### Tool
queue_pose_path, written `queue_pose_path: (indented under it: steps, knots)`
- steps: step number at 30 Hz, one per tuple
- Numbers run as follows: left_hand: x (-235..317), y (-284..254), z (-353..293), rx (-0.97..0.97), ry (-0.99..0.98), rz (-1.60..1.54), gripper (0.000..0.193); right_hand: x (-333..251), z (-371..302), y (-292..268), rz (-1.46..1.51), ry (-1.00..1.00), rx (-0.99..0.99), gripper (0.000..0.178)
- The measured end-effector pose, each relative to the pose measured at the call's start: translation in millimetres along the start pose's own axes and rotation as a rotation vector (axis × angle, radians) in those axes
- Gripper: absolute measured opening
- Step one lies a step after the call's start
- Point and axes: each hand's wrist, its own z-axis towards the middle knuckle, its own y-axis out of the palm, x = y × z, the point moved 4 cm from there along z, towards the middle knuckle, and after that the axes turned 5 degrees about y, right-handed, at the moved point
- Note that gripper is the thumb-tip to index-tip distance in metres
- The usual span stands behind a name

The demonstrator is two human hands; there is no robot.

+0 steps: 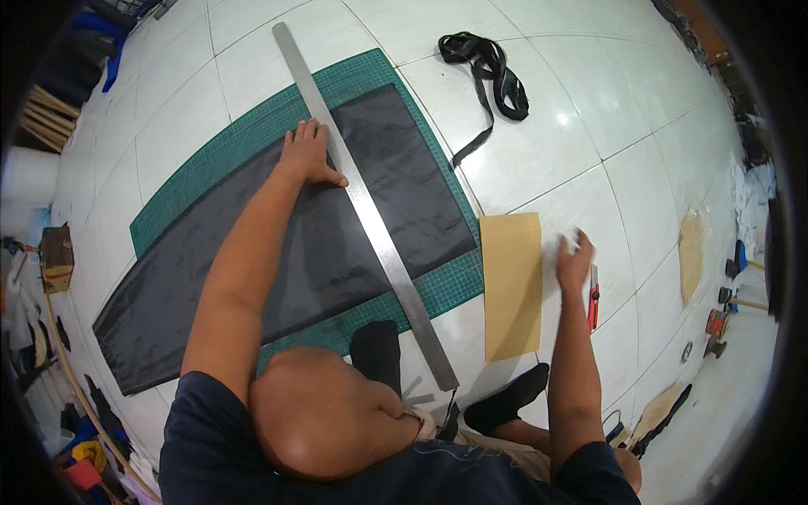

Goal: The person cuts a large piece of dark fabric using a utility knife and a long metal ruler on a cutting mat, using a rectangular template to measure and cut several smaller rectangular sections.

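A long metal ruler (370,215) lies slantwise across a sheet of black fabric (252,261), which rests on a green cutting mat (202,172). My left hand (309,156) presses down flat at the ruler's left edge, its thumb touching the metal and its fingers stretched out. Over the tiles to the right, my right hand (575,261) is held with fingers apart and nothing in them, its tips slightly blurred. Close beside that wrist lies a red box cutter (594,299). A tan cardboard rectangle (512,286) sits between the mat and my right hand.
Beyond the mat, a coil of black strap (497,80) lies on white floor tiles (572,143). My feet in black socks (509,397) flank the ruler's near end. Tape rolls (716,324) and a plastic-wrapped tan piece (692,252) are at the right; a box (57,259) stands left.
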Motion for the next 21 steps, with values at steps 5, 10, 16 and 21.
queue_pose_path:
  steps: [5,10,16,21]
  knots:
    - [-6,4,-12,-0.012,0.007,0.01,0.127,118,-30,-49,-0.516,0.491,-0.089,0.078]
    - [-20,10,-14,-0.022,0.031,-0.051,0.13,135,-54,-42,-0.391,0.368,-0.086,0.055]
    - [-1,8,-24,-0.147,0.006,0.019,0.159,14,-38,-32,0.321,0.529,0.116,0.048]
    - [2,15,-18,-0.144,-0.016,0.077,0.161,-114,-11,47,0.353,0.13,-0.312,0.049]
